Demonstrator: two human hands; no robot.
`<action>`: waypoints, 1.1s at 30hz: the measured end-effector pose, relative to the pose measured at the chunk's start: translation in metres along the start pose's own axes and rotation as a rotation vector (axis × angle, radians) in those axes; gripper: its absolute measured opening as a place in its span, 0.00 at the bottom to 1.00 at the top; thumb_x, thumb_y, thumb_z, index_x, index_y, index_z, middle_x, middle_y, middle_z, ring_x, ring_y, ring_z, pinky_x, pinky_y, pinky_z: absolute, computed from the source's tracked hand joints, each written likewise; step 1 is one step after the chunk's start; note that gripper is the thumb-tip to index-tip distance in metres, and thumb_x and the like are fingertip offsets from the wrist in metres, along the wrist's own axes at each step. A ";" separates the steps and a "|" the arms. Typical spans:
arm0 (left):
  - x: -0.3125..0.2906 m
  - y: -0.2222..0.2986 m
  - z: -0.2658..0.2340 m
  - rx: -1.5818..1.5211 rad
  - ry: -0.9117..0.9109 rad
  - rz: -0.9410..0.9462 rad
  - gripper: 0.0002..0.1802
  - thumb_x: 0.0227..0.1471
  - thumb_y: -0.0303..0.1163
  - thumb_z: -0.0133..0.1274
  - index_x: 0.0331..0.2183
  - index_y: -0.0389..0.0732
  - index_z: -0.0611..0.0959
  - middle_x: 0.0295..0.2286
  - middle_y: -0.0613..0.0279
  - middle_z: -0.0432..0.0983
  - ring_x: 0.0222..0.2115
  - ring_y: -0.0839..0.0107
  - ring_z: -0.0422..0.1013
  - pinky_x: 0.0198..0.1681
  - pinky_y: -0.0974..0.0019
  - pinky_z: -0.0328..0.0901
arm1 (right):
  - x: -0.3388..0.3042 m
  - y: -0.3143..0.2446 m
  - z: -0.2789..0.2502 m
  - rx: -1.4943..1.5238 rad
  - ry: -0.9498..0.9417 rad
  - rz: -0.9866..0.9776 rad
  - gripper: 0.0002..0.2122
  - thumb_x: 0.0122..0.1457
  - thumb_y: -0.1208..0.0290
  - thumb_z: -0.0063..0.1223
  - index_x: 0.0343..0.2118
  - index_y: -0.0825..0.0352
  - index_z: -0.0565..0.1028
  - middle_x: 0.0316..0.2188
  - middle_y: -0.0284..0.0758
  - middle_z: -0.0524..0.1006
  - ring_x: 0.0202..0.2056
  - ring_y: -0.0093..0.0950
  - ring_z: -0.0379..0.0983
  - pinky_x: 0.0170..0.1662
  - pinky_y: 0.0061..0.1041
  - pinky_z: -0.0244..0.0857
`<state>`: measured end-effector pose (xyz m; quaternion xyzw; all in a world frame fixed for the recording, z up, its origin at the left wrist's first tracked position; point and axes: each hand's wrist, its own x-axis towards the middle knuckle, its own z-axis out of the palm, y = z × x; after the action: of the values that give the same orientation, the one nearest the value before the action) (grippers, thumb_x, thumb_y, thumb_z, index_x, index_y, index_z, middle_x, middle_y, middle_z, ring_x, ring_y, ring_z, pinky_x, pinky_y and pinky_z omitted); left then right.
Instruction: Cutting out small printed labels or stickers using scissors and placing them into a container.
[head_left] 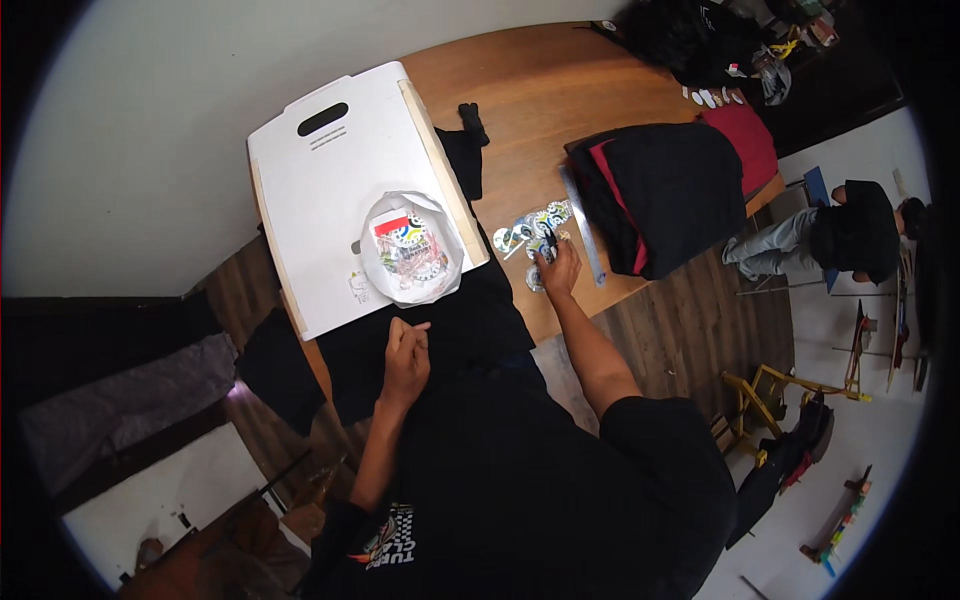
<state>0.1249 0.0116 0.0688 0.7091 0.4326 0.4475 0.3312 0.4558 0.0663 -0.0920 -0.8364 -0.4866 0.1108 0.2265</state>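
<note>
My right hand (562,268) reaches over the wooden table, its fingers closed around a small, dark, slim thing (549,239) whose kind I cannot make out. Under and beside its fingertips lie several round printed stickers (547,215) in white, yellow, blue and black. My left hand (407,362) is curled, one digit sticking out to the right, and I see nothing in it. It hovers by black fabric (452,338) below a white board (310,200) with an oval hole. On that board sits a clear plastic bag (440,285) holding more printed stickers.
A metal ruler (586,235) lies right of the stickers, against a folded stack of black and red garments (665,185). Dark things pile up at the table's (500,75) far right. Another person (855,232) stands at right, near a yellow frame (765,395).
</note>
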 end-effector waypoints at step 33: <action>-0.004 0.027 0.007 0.090 -0.303 -0.178 0.13 0.40 0.17 0.54 0.33 0.36 0.82 0.26 0.60 0.71 0.24 0.69 0.69 0.29 0.69 0.65 | 0.032 -0.007 -0.032 -0.013 -0.167 -0.595 0.20 0.54 0.77 0.54 0.52 0.71 0.69 0.53 0.48 0.72 0.55 0.49 0.66 0.59 0.43 0.58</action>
<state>0.1395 -0.0036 0.0882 0.7413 0.4585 0.2847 0.3990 0.4793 0.0885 -0.0596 -0.6466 -0.7278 0.1050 0.2030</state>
